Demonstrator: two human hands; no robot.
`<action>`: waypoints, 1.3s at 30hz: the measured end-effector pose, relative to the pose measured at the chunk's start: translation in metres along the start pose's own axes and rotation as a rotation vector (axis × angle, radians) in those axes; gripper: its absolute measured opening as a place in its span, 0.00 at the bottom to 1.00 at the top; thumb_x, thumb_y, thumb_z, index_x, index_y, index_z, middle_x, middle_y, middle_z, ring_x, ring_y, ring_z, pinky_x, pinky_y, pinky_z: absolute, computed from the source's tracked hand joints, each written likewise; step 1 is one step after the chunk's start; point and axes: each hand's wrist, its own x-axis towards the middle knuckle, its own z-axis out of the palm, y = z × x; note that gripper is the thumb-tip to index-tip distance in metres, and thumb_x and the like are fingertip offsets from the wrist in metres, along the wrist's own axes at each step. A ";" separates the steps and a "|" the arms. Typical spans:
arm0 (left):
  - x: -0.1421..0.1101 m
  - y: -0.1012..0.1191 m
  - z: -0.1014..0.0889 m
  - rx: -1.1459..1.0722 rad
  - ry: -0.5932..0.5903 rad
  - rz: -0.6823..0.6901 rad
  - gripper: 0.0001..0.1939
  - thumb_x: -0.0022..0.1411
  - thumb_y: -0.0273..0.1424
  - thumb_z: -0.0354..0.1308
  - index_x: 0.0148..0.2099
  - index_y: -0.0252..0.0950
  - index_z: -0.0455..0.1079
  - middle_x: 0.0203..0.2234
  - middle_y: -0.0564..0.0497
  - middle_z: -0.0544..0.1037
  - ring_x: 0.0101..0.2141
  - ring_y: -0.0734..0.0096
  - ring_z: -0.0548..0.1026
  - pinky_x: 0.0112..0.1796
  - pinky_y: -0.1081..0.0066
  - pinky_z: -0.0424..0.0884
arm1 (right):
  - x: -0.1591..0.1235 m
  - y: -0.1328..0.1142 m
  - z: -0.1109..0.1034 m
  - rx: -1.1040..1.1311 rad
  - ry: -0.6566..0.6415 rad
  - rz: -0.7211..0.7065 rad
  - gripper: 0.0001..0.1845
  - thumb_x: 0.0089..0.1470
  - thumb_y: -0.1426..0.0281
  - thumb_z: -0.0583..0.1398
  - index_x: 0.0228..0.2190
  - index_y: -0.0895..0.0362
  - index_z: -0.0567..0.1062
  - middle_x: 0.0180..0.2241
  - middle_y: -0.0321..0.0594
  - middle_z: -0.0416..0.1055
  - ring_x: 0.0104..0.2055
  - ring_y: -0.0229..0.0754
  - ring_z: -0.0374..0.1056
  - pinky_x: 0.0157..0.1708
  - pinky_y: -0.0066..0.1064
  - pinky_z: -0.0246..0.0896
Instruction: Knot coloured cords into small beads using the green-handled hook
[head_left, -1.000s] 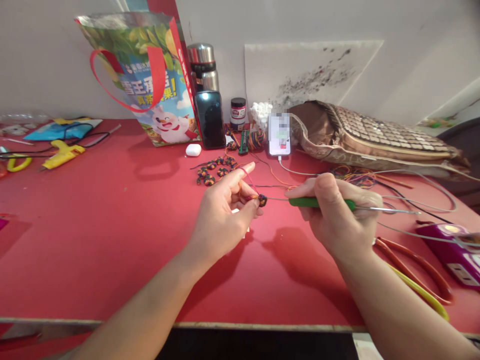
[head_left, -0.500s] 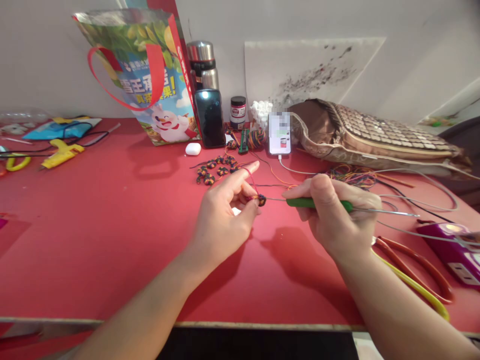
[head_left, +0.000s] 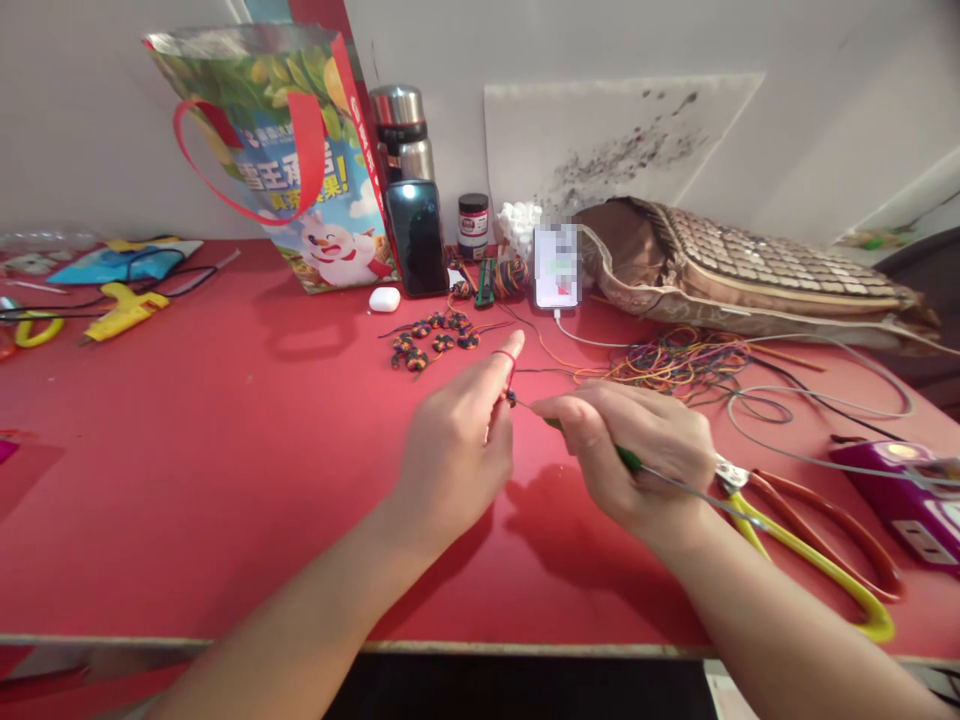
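Between the fingers of my left hand (head_left: 461, 440) is a small dark multicoloured crocheted piece (head_left: 511, 398), mostly hidden by the hand. A red strand of yarn (head_left: 512, 362) loops over the raised index finger. My right hand (head_left: 637, 450) grips a crochet hook (head_left: 628, 458) by its green handle. One thin metal end points left at the crocheted piece; whether its tip is inside cannot be made out. The other metal end sticks out to the lower right. Beyond the left hand lie several small crocheted pieces (head_left: 417, 358) in the same dark mixed colours, on the red table (head_left: 285, 470).
Red-and-yellow-handled pliers (head_left: 810, 530) and a purple power socket (head_left: 900, 500) lie at right. Tangled threads (head_left: 675, 360) sit before a brown bag (head_left: 750, 260). A charging phone (head_left: 556, 268), dark phone (head_left: 418, 240), earbud case (head_left: 384, 299) and shopping bag (head_left: 300, 180) stand behind.
The right hand has moved slightly left and turned, so the hook's rear end now points downward right. My left hand has rotated, hiding more of the crocheted piece.
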 end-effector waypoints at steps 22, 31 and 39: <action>0.017 0.013 -0.007 -1.069 0.057 -0.576 0.31 0.58 0.23 0.68 0.64 0.32 0.74 0.26 0.58 0.79 0.27 0.73 0.81 0.35 0.71 0.79 | -0.004 0.012 0.009 0.086 0.037 -0.221 0.13 0.73 0.70 0.60 0.52 0.59 0.81 0.34 0.46 0.84 0.33 0.42 0.80 0.34 0.31 0.76; 0.018 0.011 -0.015 -1.134 0.025 -0.544 0.31 0.60 0.22 0.69 0.65 0.30 0.72 0.26 0.57 0.80 0.27 0.74 0.81 0.33 0.74 0.79 | -0.002 0.014 0.004 0.067 -0.009 -0.226 0.16 0.68 0.77 0.64 0.55 0.56 0.79 0.37 0.43 0.83 0.33 0.41 0.80 0.33 0.31 0.76; 0.021 0.017 -0.020 -1.339 -0.002 -0.805 0.34 0.58 0.16 0.62 0.67 0.29 0.72 0.23 0.57 0.78 0.24 0.77 0.79 0.31 0.79 0.77 | -0.004 0.017 0.007 -0.174 -0.085 -0.462 0.29 0.70 0.74 0.61 0.69 0.60 0.67 0.32 0.42 0.80 0.29 0.45 0.74 0.29 0.37 0.75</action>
